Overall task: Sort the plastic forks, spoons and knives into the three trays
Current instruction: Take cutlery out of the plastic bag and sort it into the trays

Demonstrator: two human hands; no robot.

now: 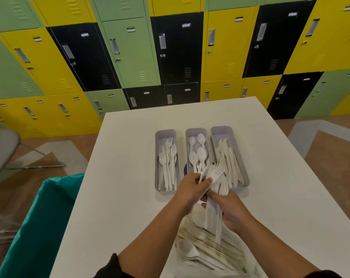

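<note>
While the wall of yellow, green and black lockers (170,47) fills the background, a white table (280,177) carries three grey trays side by side near its middle. The left tray (165,135) holds forks, the middle tray (196,131) spoons, the right tray (222,131) knives, all lying lengthwise, heads toward the far edge. A green bin (39,227) stands off the table's left edge. At the near edge lies a heap of loose cutlery (206,251).

Above that heap, the right hand (233,212) is curled round a bundle of cutlery (215,199), long axis running near to far, fork tines pointing at the trays. The left hand (192,189) pinches one piece, seemingly a knife (203,175), drawing it out of the bundle.

The risk, I judge: tines snagging neighbours, so extra pieces drag loose and fall into the wrong tray.
</note>
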